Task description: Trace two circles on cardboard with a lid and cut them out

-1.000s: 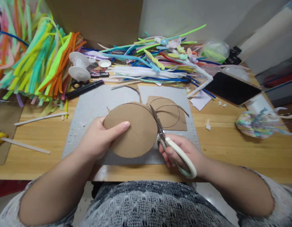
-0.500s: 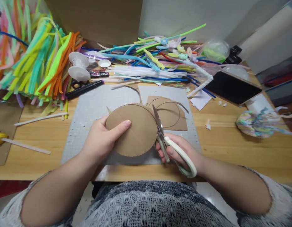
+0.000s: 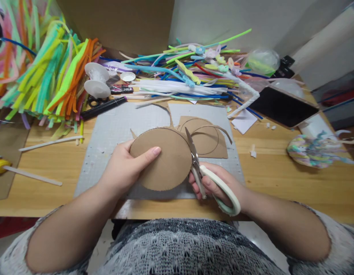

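Between thumb and fingers my left hand point(image 3: 131, 164) grips a round piece of cardboard point(image 3: 165, 164) by its left side, thumb flat on top and the other fingers hidden beneath. My right hand point(image 3: 217, 179) is closed around the pale handles of a pair of scissors point(image 3: 194, 156). The scissors' blades are at the right edge of the disc, pointing up and away from me. A thin curled strip of cardboard point(image 3: 219, 130) trails off beyond the blades. Behind the disc, another cardboard piece point(image 3: 214, 147) with a drawn circle lies on the grey cutting mat point(image 3: 108, 133).
Bundled pipe cleaners point(image 3: 50, 72) stand at the back left, and loose ones point(image 3: 179, 88) line the wall. Near them sit a white spool point(image 3: 96, 78) and a black marker point(image 3: 104, 109). A dark-screened phone point(image 3: 282, 105) and a pastel woven piece point(image 3: 307, 151) are on the right.
The view has shifted very slightly. The cut strip beyond the blades hangs a little further right and lower; both hands keep their hold.
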The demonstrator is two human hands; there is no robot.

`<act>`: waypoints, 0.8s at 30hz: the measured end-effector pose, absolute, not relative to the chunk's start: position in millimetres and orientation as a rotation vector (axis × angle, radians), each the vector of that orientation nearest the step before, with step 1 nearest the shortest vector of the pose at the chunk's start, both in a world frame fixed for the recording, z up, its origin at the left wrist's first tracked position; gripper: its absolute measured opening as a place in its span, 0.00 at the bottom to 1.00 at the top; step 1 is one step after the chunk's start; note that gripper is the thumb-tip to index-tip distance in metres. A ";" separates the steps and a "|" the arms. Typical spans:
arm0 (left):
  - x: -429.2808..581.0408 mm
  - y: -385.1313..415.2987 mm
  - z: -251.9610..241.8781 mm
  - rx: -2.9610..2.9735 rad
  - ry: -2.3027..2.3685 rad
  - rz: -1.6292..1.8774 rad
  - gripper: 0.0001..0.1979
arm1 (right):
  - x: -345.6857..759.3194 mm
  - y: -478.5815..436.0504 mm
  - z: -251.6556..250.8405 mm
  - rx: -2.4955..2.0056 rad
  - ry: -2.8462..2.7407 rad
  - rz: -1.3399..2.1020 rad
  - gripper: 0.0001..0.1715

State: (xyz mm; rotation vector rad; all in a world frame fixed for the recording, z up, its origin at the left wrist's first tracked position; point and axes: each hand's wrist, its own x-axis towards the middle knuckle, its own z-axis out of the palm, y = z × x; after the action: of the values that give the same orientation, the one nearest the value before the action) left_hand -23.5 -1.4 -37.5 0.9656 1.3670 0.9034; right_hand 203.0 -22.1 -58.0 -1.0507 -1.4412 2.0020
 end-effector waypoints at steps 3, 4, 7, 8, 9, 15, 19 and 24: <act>-22.1 -1.2 -37.8 0.941 1.359 0.915 0.20 | 203.1 -23.0 -60.0 -1.029 -1.429 2.009 0.28; -21.1 -1.2 -37.5 0.930 1.359 0.925 0.20 | 203.6 -23.5 -62.2 -1.014 -1.425 2.006 0.28; -17.3 -1.8 -36.4 0.899 1.340 0.952 0.20 | 205.5 -24.8 -70.5 -0.960 -1.416 2.001 0.28; -16.3 -1.9 -36.1 0.889 1.334 0.958 0.20 | 205.9 -24.9 -72.7 -0.948 -1.419 2.001 0.28; -15.6 -2.0 -35.8 0.881 1.329 0.959 0.21 | 206.2 -25.0 -74.1 -0.941 -1.425 1.995 0.28; -17.6 -1.3 -36.2 0.901 1.359 0.946 0.20 | 202.8 -24.5 -67.8 -1.036 -1.384 1.984 0.28; -21.1 -1.5 -39.5 0.904 1.322 0.955 0.19 | 201.7 -24.6 -64.8 -1.090 -1.344 1.988 0.29; -23.6 -2.6 -43.8 0.906 1.295 0.942 0.18 | 203.2 -23.0 -65.8 -1.056 -1.384 1.995 0.30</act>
State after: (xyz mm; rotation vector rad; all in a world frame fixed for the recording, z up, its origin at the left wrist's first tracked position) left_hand -23.6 -2.6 -43.8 0.9057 1.2949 0.9424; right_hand 203.2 -23.0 -65.8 -1.0556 -1.3843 1.9948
